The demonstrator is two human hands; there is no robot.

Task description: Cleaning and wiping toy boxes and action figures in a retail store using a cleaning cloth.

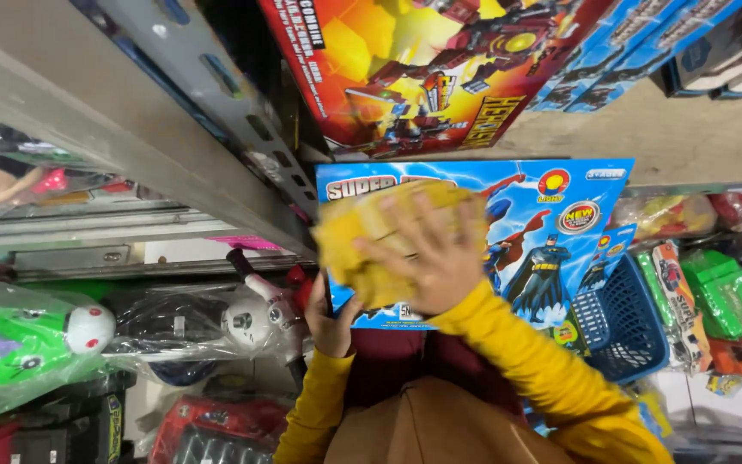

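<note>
A flat blue toy box (551, 215) with cartoon hero pictures stands upright in front of me. My left hand (330, 320) grips its lower left corner from below. My right hand (427, 253) presses a yellow cloth (362, 236) flat against the box's left front, fingers spread; the cloth looks blurred. Both arms wear yellow sleeves.
A red and yellow robot toy box (422, 69) sits on the shelf above. A metal shelf rail (130, 129) runs diagonally at left. Bagged toys, including a green one (19, 344), lie at lower left. A blue plastic basket (624, 322) and packaged toy cars (714, 301) are at right.
</note>
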